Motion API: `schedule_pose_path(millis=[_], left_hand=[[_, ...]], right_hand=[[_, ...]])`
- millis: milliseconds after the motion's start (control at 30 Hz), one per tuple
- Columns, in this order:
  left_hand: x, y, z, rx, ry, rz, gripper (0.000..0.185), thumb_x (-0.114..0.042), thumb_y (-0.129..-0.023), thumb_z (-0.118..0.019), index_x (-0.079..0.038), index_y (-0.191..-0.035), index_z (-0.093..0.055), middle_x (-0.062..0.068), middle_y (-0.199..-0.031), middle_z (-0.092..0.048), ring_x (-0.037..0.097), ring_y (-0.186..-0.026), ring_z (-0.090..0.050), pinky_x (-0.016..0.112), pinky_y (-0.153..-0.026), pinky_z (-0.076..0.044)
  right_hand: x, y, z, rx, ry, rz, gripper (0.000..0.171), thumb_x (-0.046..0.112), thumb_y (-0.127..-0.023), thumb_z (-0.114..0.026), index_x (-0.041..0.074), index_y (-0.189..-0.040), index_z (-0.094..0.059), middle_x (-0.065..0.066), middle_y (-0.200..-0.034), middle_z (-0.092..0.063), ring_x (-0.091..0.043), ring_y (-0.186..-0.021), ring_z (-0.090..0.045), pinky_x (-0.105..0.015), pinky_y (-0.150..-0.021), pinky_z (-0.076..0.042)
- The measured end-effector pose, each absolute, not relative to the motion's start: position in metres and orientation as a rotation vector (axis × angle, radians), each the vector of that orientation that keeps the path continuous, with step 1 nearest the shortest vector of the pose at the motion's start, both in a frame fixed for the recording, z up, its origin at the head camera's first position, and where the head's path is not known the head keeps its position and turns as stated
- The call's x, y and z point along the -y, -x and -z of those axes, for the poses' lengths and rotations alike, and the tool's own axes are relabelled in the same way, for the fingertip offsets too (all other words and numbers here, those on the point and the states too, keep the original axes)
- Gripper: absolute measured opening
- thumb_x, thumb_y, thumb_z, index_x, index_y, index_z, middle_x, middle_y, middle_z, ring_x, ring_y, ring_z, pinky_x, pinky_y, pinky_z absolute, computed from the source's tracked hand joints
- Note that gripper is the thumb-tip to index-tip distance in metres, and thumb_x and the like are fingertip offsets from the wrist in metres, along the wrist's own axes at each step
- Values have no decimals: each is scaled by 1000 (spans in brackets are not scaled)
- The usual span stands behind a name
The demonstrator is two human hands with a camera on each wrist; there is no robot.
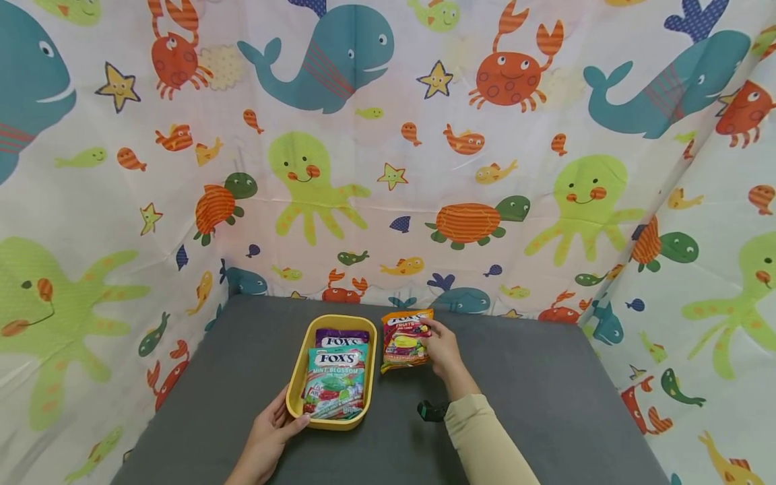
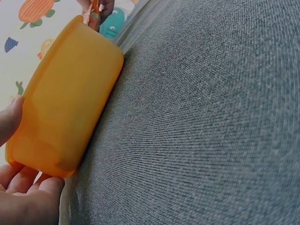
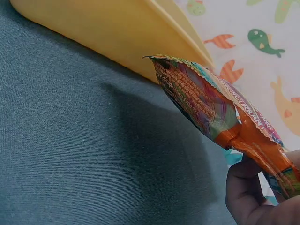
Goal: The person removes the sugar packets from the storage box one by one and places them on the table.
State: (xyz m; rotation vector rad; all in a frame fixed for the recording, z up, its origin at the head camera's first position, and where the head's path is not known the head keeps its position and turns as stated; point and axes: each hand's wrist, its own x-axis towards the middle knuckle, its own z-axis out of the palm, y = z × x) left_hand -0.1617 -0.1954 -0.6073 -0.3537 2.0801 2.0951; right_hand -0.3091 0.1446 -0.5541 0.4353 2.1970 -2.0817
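A yellow plastic tub [image 1: 294, 397] stands on the dark table, and my left hand [image 1: 271, 431] holds its near left corner, thumb on the rim and fingers against the outer wall. Inside lie a green Fox's mint candy bag [image 1: 336, 384] and, partly covered behind it, a purple Fox's candy bag [image 1: 327, 335]. Just right of the tub, my right hand [image 1: 444, 347] pinches an orange and red Fox's fruit candy bag [image 1: 403, 342] by its right side. In the right wrist view this candy bag [image 3: 201, 98] is tilted above the table, with its shadow below.
The grey cloth-covered table [image 1: 521, 384] runs back to a curtain [image 1: 388, 155] printed with sea animals, which also hangs along both sides. A black strap-like device [image 1: 432, 411] sits at the right wrist.
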Motion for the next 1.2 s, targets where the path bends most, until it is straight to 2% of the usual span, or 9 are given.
schedule_pose_path(millis=[467,667,767,900,1000,1100,1200], left_hand=[[194,162,603,-2102,309,-2115,93,-23,-91,-77,-6,-162,-18,19,-167,-20,35,-153,-23,38,-112,-42],[194,162,604,-2099,313,-2103,93,-23,-91,-77,-6,-162,-19,18,-166,-22,34,-152,-24,34,-110,-46],[193,161,605,-2101,311,-2105,93,-24,-91,-78,-7,-162,-20,18,-166,-22,34,-152,-24,37,-113,-43],[193,161,606,-2100,330,-2099,94,-24,-91,-78,-6,-162,-20,18,-167,-21,35,-153,-23,43,-115,-37],[194,162,606,-2103,336,-2096,94,-22,-91,-78,-6,-162,-19,18,-167,-20,34,-153,-22,43,-115,-35],[194,162,606,-2107,332,-2096,95,-22,-90,-78,-6,-162,-19,18,-167,-20,34,-153,-22,43,-115,-35],[194,163,607,-2110,329,-2095,95,-23,-90,-79,-6,-162,-19,18,-167,-20,34,-153,-23,43,-115,-34]], right_hand=[[-146,311,569,-2165,-443,2061,49,1,-101,-51,18,-146,-56,-24,-150,-45,-37,-108,-65,-44,-75,-64],[-146,310,579,-2207,-483,2020,49,-2,-100,-52,18,-145,-56,-23,-149,-49,-36,-112,-63,-47,-84,-62],[-147,309,582,-2319,-476,1932,50,-4,-97,-55,18,-142,-59,-21,-147,-52,-34,-111,-61,-40,-79,-61],[-148,308,582,-2570,-383,1719,50,-4,-93,-60,15,-140,-60,-20,-144,-54,-33,-109,-58,-36,-76,-57],[-146,308,580,-2745,-318,1521,51,-2,-90,-63,13,-139,-61,-20,-143,-56,-33,-108,-57,-38,-76,-55],[-144,307,577,-2829,-298,1371,54,-2,-88,-64,13,-140,-61,-22,-141,-57,-33,-103,-56,-35,-67,-51],[-143,305,576,-2857,-289,1289,55,-2,-87,-65,11,-140,-61,-23,-140,-57,-33,-104,-56,-37,-70,-52]])
